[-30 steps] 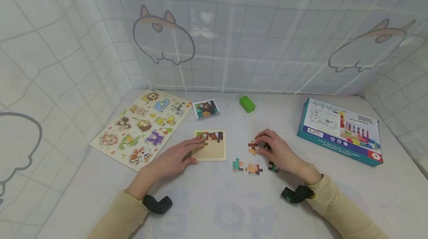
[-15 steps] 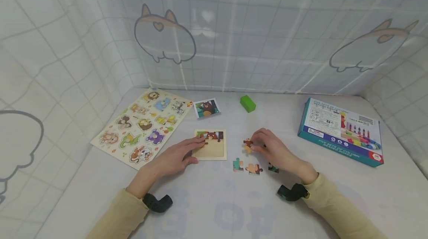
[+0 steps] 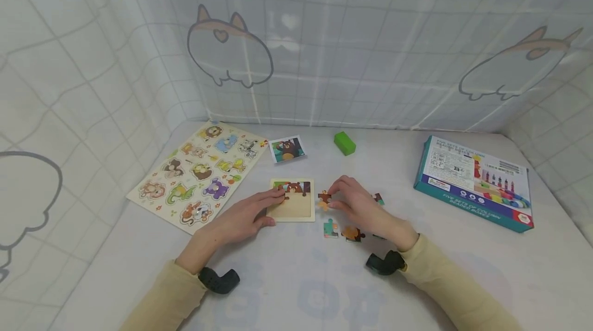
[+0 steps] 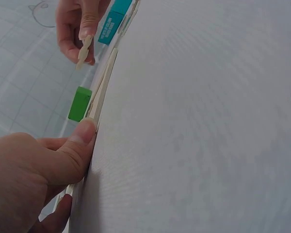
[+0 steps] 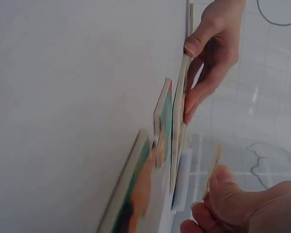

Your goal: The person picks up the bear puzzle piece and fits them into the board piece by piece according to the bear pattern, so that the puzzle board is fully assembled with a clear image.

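My left hand (image 3: 247, 212) holds the left side of a small wooden puzzle tray (image 3: 296, 220), thumb at its near corner and fingers lying over it. Bear-head pieces (image 3: 296, 187) fill the tray's upper part; its lower part is bare wood. Just right of the tray, my right hand (image 3: 359, 205) pinches a brown-and-orange puzzle piece (image 3: 324, 197) between thumb and fingers. That piece (image 4: 85, 52) shows edge-on and raised off the table in the left wrist view. Below it lie a teal puzzle piece (image 3: 330, 229) and an orange-brown one (image 3: 352, 233). Other pieces are partly hidden under the right hand.
A bear picture card (image 3: 288, 150) lies behind the tray, with a green block (image 3: 345, 143) to its right. An animal peg board (image 3: 199, 176) sits at the left. At the right is a teal-edged toy box (image 3: 474, 181). A grid-patterned curtain (image 3: 324, 53) rises behind.
My right hand has picked up the brown-and-orange piece and carried it left, close to the tray. A piece at its former spot has come into view. The left hand stays on the tray.
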The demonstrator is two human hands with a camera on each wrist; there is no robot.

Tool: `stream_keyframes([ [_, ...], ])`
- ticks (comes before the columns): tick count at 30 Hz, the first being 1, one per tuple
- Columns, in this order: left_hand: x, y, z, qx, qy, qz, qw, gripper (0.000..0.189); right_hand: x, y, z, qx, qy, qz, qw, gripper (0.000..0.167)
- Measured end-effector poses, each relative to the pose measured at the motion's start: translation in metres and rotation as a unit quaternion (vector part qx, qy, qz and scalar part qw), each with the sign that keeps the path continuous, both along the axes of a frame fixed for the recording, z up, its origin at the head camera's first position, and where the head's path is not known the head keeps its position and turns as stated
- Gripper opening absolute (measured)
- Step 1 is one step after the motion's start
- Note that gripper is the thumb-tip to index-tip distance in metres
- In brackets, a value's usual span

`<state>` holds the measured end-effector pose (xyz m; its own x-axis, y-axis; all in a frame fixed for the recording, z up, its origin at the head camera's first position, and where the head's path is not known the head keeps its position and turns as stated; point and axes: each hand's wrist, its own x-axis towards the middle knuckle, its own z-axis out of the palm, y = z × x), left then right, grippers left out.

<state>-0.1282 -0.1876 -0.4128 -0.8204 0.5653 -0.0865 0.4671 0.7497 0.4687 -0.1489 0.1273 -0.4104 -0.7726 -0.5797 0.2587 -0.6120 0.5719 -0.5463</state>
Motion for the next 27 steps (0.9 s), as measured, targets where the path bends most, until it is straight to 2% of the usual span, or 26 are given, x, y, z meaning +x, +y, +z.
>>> stream_keyframes([
  [12,-0.001,0.000,0.000,0.005,-0.004,-0.002,1.0000,0.058,-0.008,-0.025,0.001,0.007,-0.013,0.004,0.9999,0.021],
  [19,-0.001,0.000,0.000,0.008,-0.008,0.000,0.9999,0.057,-0.012,-0.042,0.001,0.000,0.010,0.033,0.9994,0.019],
  [27,-0.002,-0.002,-0.001,0.009,-0.005,-0.004,0.9999,0.056,-0.016,-0.062,0.003,0.016,0.004,0.032,0.9994,0.019],
])
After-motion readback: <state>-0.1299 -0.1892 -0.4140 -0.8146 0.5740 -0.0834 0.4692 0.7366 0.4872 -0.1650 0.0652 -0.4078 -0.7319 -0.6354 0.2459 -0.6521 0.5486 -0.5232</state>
